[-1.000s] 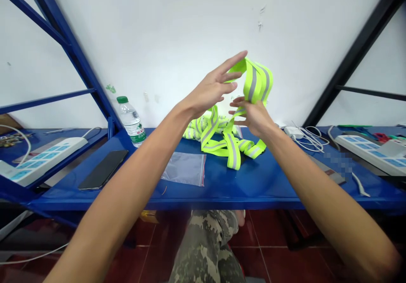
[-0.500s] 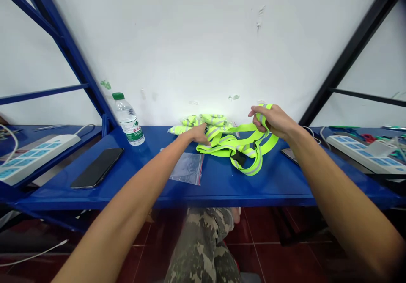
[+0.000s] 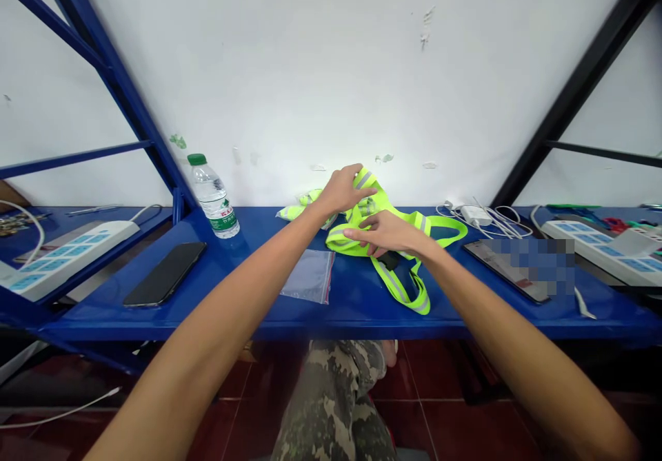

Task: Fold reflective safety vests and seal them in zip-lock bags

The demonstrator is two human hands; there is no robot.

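A fluorescent yellow safety vest with grey reflective stripes [image 3: 398, 268] lies partly raised on the blue shelf. My left hand [image 3: 341, 189] curls around its upper strap, lifting that part off the shelf. My right hand [image 3: 387, 232] spreads across the vest's middle, fingers pointing left, with nothing visibly gripped. A black buckle [image 3: 387, 260] shows just below that hand. Behind my left wrist, a second folded yellow vest [image 3: 305, 211] is partly hidden.
A clear zip bag [image 3: 310, 276] lies left of the vest. Farther left are a water bottle [image 3: 213, 199], a black phone [image 3: 165, 275] and a power strip [image 3: 67, 258]. On the right are a white charger with cables [image 3: 476, 215], a dark tablet [image 3: 501, 268] and another power strip [image 3: 600, 251].
The vest has dropped from mid-air onto the shelf. My left hand has moved onto its upper strap and raised it. My right hand has let go of the strap and moved left across the vest.
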